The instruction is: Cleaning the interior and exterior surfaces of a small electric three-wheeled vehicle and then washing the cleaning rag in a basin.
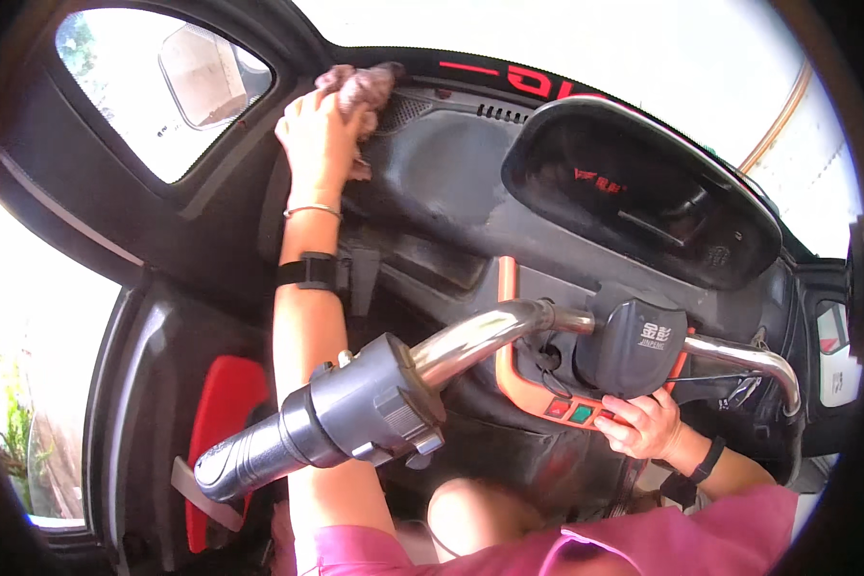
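Cloth pos.: the bunched grey-brown cloth (367, 91) sits at the far left corner of the dashboard (442, 168), directly at the fingers of the left hand (322, 134); it lies fwd and slightly right of the LH knuckles; being crumpled, it shows no firm long axis, though the main wad runs up and right, w/ 1 loose end hanging below the palm side. Immediately right of the wad: the perforated speaker grille (411, 113); to the left, the dark window pillar (293, 48). LH is the nearer hand; the right hand (643, 427) is well apart, across the handlebar (475, 336).

LH grip: closed around the cloth, back of hand toward the viewer; exact finger placement is partly hidden (the wad covers the tips). Left arm pose: near-straight reach fwd, passing beyond the rubber handgrip (254, 456), which overlaps the forearm in view; wrist carries 1 bangle (312, 208) and, nearer the elbow, 1 black strap (307, 272).

RH pose: elbow bent, forearm entering from lower right; fingers curled at the lower edge of the orange-trimmed control panel (533, 398), just beside the green switch (581, 414); no separate object visible in RH; degree of closure: cannot tell.
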Demonstrator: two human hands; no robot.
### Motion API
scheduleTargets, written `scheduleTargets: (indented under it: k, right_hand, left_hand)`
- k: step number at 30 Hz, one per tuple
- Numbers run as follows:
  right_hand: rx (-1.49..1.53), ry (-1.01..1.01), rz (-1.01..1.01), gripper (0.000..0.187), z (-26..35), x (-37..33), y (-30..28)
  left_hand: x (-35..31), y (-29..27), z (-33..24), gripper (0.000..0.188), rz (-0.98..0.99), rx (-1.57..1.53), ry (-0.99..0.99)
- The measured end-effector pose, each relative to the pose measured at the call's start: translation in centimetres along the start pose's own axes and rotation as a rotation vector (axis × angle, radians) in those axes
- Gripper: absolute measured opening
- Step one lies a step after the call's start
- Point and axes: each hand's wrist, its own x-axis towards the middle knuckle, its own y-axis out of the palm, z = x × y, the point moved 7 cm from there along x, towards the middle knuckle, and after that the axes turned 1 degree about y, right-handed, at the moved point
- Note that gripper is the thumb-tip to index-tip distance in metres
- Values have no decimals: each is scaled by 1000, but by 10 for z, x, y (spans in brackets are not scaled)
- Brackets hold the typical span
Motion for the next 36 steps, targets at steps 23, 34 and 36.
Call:
scheduleTargets:
  k: [23, 34, 36]
  right_hand:
    - [30, 6, -37, 48, 1, 6, -9]
    - [54, 35, -71, 48, -3, -2, -5]
    - [48, 41, -57, 50, -3, -3, -8]
  left_hand:
    - [-23, -31, -114, 43, 104, -453, 249]
    - [-68, -65, -132, 39, 515, -751, 381]
    - [-65, -72, -144, 41, 522, -779, 400]
